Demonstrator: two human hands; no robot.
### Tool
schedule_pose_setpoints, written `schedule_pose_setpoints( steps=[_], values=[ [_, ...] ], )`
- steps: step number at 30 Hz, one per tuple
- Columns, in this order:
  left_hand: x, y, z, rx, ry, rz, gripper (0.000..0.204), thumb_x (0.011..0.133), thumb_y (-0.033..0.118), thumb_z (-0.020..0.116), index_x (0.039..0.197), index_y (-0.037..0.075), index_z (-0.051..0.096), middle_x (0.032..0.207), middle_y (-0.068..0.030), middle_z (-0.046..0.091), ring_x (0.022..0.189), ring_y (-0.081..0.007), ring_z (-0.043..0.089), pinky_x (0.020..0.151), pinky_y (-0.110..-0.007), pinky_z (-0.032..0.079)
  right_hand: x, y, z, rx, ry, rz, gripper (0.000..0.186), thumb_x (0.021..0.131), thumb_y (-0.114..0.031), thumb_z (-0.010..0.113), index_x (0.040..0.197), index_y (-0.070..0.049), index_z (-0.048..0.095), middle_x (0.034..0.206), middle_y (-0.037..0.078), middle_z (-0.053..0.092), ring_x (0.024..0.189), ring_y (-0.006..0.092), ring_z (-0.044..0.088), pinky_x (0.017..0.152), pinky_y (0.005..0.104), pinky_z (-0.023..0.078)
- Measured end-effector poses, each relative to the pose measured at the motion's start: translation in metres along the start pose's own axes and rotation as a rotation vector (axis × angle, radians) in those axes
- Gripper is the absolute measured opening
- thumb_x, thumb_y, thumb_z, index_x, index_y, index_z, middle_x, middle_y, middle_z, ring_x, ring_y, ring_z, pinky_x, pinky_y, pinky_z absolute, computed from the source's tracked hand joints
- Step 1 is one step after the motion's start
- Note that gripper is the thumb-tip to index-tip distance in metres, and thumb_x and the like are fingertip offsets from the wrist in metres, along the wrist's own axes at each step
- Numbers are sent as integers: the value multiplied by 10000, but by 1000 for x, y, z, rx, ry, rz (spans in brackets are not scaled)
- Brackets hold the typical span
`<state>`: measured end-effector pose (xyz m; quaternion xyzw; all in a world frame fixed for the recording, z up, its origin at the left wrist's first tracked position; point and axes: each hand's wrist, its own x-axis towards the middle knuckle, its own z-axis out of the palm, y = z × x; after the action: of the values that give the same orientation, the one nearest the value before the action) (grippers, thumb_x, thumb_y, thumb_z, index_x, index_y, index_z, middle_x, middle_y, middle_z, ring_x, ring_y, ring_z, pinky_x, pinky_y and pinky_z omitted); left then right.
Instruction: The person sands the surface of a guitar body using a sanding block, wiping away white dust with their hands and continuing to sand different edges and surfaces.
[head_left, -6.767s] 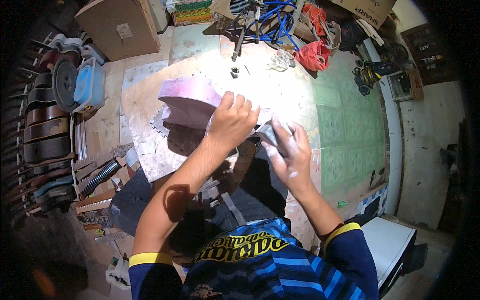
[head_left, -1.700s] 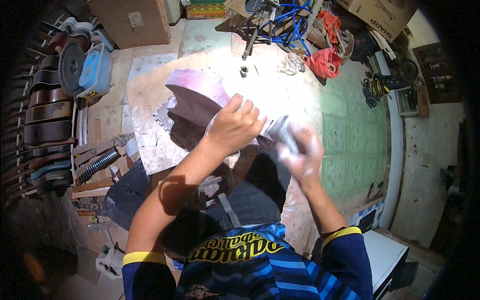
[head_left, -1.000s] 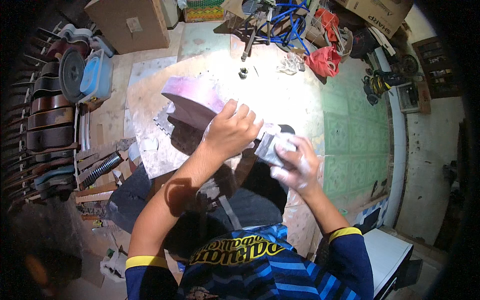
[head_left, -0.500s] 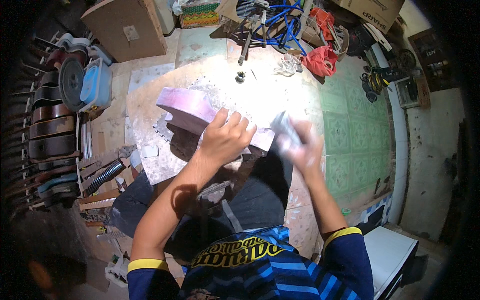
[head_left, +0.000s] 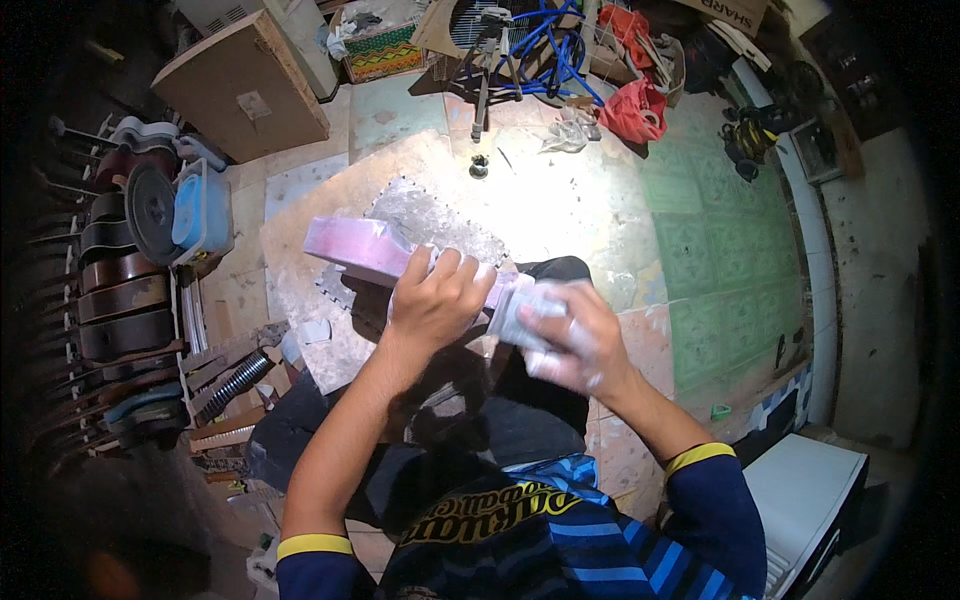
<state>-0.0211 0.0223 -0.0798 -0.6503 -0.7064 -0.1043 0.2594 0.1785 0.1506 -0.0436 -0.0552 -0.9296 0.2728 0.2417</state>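
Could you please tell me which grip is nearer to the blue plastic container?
Left. The left grip, holding the pinkish piece, is right of the blue plastic container and lower in the picture; the right grip, on the grey block, is farther right.

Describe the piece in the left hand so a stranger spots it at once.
Find the pale sheet on the floor. Over it, the left hand grips a thick piece; its pinkish-purple colour sets it apart from the grey, jagged-edged mat behind.
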Motion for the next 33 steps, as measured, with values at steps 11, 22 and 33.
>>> schedule_pose_setpoints(
  steps=[11,22,33],
  values=[
    [9,-3,-1,-37,30,-1,70,810,216,632,797,269,676,733,54,572,752,-143,595,847,-387,425,8,23,14,71,309,214,569,658,-235,840,1198,-93,729,1100,148,678,973,320,640,868,415,530],
    [20,5,-41,-240,-310,-107,697,735,763,684,939,99,740,866,-81,714,890,-277,643,843,-477,396,-5,54,18,709,431,575,433,847,-88,745,1241,49,630,1191,122,690,1088,180,653,972,316,504],
    [47,16,-60,-249,-515,-271,433,920,507,649,937,98,791,745,-158,715,797,-342,687,784,-501,459,-49,43,83,786,464,708,462,857,-94,748,1272,50,603,1208,131,648,1096,184,640,971,321,501]
  ],
)
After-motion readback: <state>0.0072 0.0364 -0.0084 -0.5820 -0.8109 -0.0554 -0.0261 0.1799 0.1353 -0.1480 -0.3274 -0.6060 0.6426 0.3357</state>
